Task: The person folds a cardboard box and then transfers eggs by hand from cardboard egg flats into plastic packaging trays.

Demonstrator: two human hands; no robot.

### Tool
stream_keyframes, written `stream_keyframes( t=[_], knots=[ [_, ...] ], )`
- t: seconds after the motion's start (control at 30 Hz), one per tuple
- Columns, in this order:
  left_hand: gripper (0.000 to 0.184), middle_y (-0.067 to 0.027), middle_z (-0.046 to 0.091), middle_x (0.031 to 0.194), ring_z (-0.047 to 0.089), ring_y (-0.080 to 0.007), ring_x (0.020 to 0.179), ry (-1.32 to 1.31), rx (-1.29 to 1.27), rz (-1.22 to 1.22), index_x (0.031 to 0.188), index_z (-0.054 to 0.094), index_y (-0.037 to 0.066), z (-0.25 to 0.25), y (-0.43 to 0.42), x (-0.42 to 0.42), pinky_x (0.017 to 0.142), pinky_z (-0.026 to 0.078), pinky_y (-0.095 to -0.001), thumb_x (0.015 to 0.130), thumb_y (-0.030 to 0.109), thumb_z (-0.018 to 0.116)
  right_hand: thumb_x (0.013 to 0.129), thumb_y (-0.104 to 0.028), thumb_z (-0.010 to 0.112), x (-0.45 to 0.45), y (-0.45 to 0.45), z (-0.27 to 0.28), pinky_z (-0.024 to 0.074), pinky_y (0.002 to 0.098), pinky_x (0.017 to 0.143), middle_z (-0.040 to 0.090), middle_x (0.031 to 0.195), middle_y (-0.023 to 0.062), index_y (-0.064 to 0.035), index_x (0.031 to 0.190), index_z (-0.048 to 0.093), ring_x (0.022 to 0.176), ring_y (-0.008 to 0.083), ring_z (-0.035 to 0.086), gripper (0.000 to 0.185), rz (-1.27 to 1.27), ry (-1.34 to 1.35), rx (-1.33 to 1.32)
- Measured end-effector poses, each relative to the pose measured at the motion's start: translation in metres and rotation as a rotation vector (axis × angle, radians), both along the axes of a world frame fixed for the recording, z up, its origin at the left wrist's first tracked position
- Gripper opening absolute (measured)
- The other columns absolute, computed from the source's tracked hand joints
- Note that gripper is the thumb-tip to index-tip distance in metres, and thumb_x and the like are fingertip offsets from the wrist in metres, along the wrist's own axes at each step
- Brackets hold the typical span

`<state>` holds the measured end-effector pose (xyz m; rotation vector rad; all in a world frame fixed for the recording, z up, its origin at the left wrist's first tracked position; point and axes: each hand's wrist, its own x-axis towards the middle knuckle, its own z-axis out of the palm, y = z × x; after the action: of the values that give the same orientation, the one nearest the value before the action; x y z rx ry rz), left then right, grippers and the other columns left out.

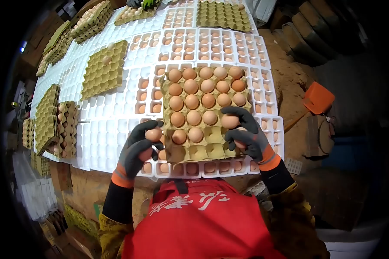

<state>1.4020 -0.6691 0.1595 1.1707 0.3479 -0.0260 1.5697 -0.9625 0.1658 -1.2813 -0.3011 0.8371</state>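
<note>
A pulp egg tray (190, 153) lies in front of me on white foam trays, its back rows full of brown eggs (208, 101) and its front cups mostly bare. At its left edge, my left hand (134, 144), in a grey-black glove with an orange cuff, is closed around an egg (153, 135) and a second one nearer the palm. My right hand (250, 134), gloved alike, curls over the tray's right side. Its fingers grip an egg (230, 121), with at least one more partly hidden behind them.
White foam egg trays (100, 144) cover the table, several cells holding eggs. Another pulp tray (101, 73) lies to the left, with stacked pulp trays (47, 118) beyond. Another person's gloved hand (149, 3) shows at the far edge. An orange dustpan (319, 98) is at right.
</note>
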Motion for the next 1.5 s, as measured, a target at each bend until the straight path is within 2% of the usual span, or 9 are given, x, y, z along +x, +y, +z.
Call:
stream_keyframes(
  t=[0.1,0.2,0.37,0.57,0.77,1.13,1.27,1.37,1.5],
  knots=[
    [0.056,-0.0172,0.060,0.129,0.066,-0.0307,0.097,-0.263,1.157,-0.147,0.128,0.064,0.008,-0.009,-0.008,0.019,0.078,0.055,-0.0365,0.079,0.029,0.081,0.086,-0.019,0.073,-0.008,0.033,-0.009,0.0531,0.0423,0.088,0.056,0.133,0.0119,-0.0119,0.122,0.065,0.113,0.0269,0.060,0.037,0.165,-0.882,-0.212],
    [0.058,-0.0183,0.058,0.129,0.064,-0.0368,0.099,-0.030,1.662,-0.277,0.121,0.068,0.015,-0.011,-0.043,0.028,0.080,0.054,-0.0454,0.069,0.031,0.085,0.077,-0.036,0.078,-0.026,0.056,-0.007,0.0520,0.0442,0.091,0.049,0.143,0.0152,-0.0178,0.131,0.061,0.116,0.0342,0.058,0.060,0.408,-1.398,-0.790],
    [0.010,-0.0086,0.054,0.102,0.062,-0.0288,0.085,-0.076,1.871,-0.259,0.089,0.062,0.017,-0.025,-0.046,0.041,0.061,0.053,-0.0405,0.082,0.021,0.067,0.075,-0.030,0.074,-0.038,0.072,-0.022,0.0530,0.0483,0.083,0.051,0.141,0.0160,-0.0194,0.129,0.061,0.107,0.0378,0.060,0.057,0.355,-1.456,-0.924],
    [0.047,-0.0114,0.059,0.124,0.065,-0.0304,0.103,-0.206,0.997,0.031,0.114,0.070,0.011,-0.013,0.040,-0.005,0.081,0.056,-0.0392,0.071,0.020,0.086,0.077,-0.012,0.083,-0.026,0.071,0.006,0.0497,0.0350,0.094,0.061,0.122,0.0101,-0.0034,0.115,0.062,0.111,0.0227,0.061,0.045,-0.079,-0.839,-0.486],
    [0.047,-0.0122,0.057,0.120,0.063,-0.0275,0.106,0.063,1.148,0.452,0.115,0.068,0.004,-0.107,0.232,-0.109,0.089,0.054,-0.0374,0.072,0.006,0.085,0.070,-0.013,0.088,-0.108,0.187,0.003,0.0464,0.0391,0.100,0.061,0.122,0.0112,-0.0062,0.115,0.061,0.120,0.0248,0.057,0.053,-0.114,-0.582,-0.356],
    [0.037,-0.0137,0.053,0.134,0.061,-0.0355,0.108,0.302,1.584,0.090,0.119,0.067,0.020,-0.157,0.306,-0.089,0.086,0.055,-0.0445,0.084,0.028,0.073,0.082,-0.026,0.077,-0.154,0.434,-0.140,0.0548,0.0422,0.088,0.057,0.130,0.0147,-0.0145,0.115,0.066,0.109,0.0349,0.064,0.037,0.092,-1.044,-0.838],
    [0.036,-0.0166,0.057,0.137,0.065,-0.0353,0.102,0.219,1.616,0.052,0.127,0.067,0.018,-0.142,0.331,-0.106,0.083,0.055,-0.0427,0.091,0.016,0.064,0.092,-0.019,0.064,-0.151,0.423,-0.150,0.0502,0.0435,0.098,0.057,0.137,0.0155,-0.0153,0.125,0.067,0.122,0.0359,0.058,0.033,-0.140,-0.758,-0.485],
    [0.044,-0.0165,0.057,0.138,0.065,-0.0347,0.102,0.268,1.630,-0.041,0.135,0.062,0.020,-0.140,0.343,-0.110,0.082,0.056,-0.0429,0.091,0.016,0.063,0.094,-0.010,0.064,-0.143,0.402,-0.145,0.0580,0.0291,0.076,0.056,0.141,0.0076,-0.0117,0.133,0.063,0.101,0.0178,0.066,0.038,-0.093,0.152,-0.303],
    [0.066,-0.0127,0.061,0.132,0.065,-0.0240,0.103,0.087,1.150,0.231,0.147,0.051,0.014,-0.157,0.355,-0.112,0.084,0.053,-0.0342,0.085,0.007,0.074,0.097,-0.012,0.062,-0.134,0.382,-0.148,0.0574,0.0261,0.073,0.064,0.125,0.0070,-0.0072,0.138,0.057,0.090,0.0130,0.065,0.042,-0.295,0.060,-0.113]
  ],
)
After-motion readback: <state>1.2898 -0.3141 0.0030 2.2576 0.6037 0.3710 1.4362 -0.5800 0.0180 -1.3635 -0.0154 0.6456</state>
